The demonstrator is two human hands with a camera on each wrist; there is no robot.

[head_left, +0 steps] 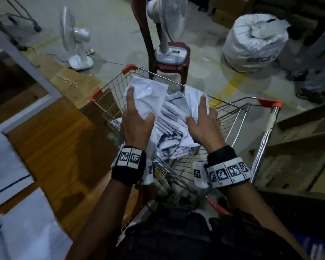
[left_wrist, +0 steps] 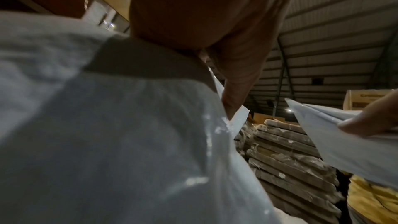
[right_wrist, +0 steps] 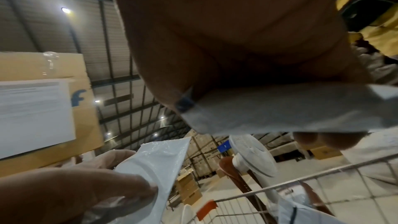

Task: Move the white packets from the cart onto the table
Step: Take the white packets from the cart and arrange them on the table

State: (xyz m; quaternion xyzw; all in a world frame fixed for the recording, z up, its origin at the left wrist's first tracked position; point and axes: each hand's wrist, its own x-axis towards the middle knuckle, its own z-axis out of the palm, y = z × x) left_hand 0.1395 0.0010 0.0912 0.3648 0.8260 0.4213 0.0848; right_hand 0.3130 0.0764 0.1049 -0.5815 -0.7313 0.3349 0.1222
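A wire cart [head_left: 231, 117] with orange corners holds a pile of white packets [head_left: 173, 132]. Above the pile my left hand [head_left: 137, 117] grips a crumpled white packet [head_left: 148, 94], thumb on its near edge and fingers over the top. My right hand [head_left: 201, 119] grips another white packet [head_left: 192, 98] next to it. The left wrist view is filled by the left packet [left_wrist: 129, 142], with the right one [left_wrist: 344, 139] off to the side. In the right wrist view the right packet [right_wrist: 280, 108] lies against my palm, fingers [right_wrist: 323, 140] curled under it. The wooden table [head_left: 60, 147] lies to the left.
White packets [head_left: 9, 166] lie on the table's left side. Past the cart stand a red plastic chair [head_left: 169, 59] with a fan [head_left: 167, 25] on it, a floor fan [head_left: 75, 40] and a big white sack [head_left: 255, 44]. Another person's legs [head_left: 315, 72] stand far right. Shelves [head_left: 298, 147] flank the cart.
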